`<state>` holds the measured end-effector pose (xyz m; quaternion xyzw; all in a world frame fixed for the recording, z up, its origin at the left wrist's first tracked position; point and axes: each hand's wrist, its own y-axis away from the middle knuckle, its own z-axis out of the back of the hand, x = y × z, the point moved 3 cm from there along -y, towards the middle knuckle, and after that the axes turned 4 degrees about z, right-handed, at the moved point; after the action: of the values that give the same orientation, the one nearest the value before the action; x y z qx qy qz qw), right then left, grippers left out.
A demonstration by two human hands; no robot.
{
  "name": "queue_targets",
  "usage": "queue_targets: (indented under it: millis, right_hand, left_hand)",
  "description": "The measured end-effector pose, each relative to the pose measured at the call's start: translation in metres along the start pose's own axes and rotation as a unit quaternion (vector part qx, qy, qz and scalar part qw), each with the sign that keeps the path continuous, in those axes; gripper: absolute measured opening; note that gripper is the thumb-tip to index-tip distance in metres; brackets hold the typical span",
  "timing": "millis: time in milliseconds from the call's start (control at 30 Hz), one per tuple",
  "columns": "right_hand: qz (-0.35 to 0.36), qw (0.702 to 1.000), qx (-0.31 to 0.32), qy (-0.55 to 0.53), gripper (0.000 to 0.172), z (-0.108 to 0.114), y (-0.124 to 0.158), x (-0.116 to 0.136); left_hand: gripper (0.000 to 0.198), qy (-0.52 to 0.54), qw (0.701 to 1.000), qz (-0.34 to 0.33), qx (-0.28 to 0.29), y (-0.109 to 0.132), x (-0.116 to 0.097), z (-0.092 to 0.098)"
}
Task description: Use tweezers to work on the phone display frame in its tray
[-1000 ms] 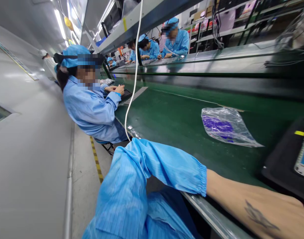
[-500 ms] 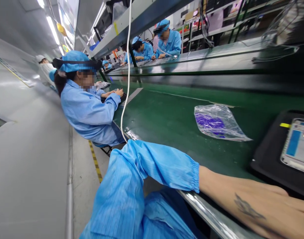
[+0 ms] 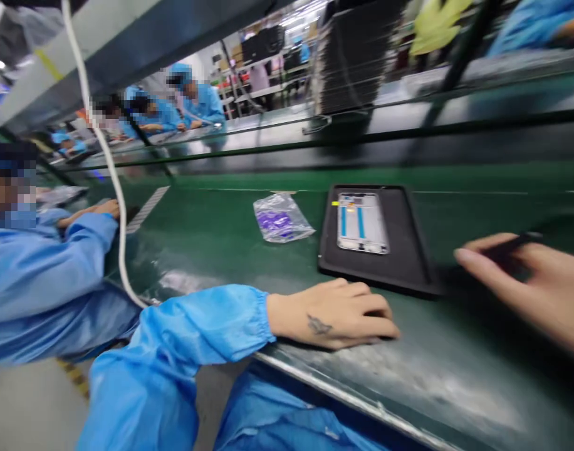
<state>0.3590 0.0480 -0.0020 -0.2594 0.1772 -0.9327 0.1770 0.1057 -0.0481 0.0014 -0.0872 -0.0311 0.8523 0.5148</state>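
My left hand point(image 3: 334, 314) lies palm down on the green bench near its front edge, fingers stretched out and holding nothing. Just beyond it is a black tray point(image 3: 407, 238), with a silver phone frame point(image 3: 374, 222) bearing two blue strips on it. At the right, my right hand point(image 3: 545, 288) is closed round a slim dark tool point(image 3: 510, 247). Motion blur and shadow hide the tool's kind. This hand is beside the tray, apart from the phone frame.
A clear plastic bag point(image 3: 284, 219) with purple contents lies left of the tray. A white cable point(image 3: 115, 169) hangs at the left, near a co-worker's blue sleeve point(image 3: 87, 244). Behind the bench runs a metal ledge point(image 3: 268, 141); more people sit beyond it.
The view has swung right, bringing the whole tray and my right hand with the dark tool into sight. My left hand now shows fully on the bench.
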Motion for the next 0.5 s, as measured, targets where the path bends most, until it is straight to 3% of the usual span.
queue_targets:
  millis: [100, 233, 400, 500]
  right_hand:
    - [0.000, 0.995, 0.087, -0.043, 0.067, -0.001, 0.004, 0.013]
    - [0.002, 0.998, 0.016, -0.068, 0.049, 0.006, 0.004, 0.027]
    - [0.000, 0.991, 0.104, -0.087, 0.048, 0.004, 0.008, 0.031]
    - [-0.006, 0.995, 0.030, -0.098, 0.045, 0.009, 0.009, 0.030]
  left_hand:
    - [0.037, -0.002, 1.000, -0.002, -0.012, 0.000, -0.002, -0.003]
    - [0.034, 0.002, 1.000, 0.000, -0.015, 0.001, -0.007, -0.003]
    - [0.032, -0.009, 1.000, -0.002, -0.016, 0.003, -0.008, -0.002]
    - [0.033, -0.016, 1.000, -0.008, -0.010, 0.003, -0.006, -0.002]
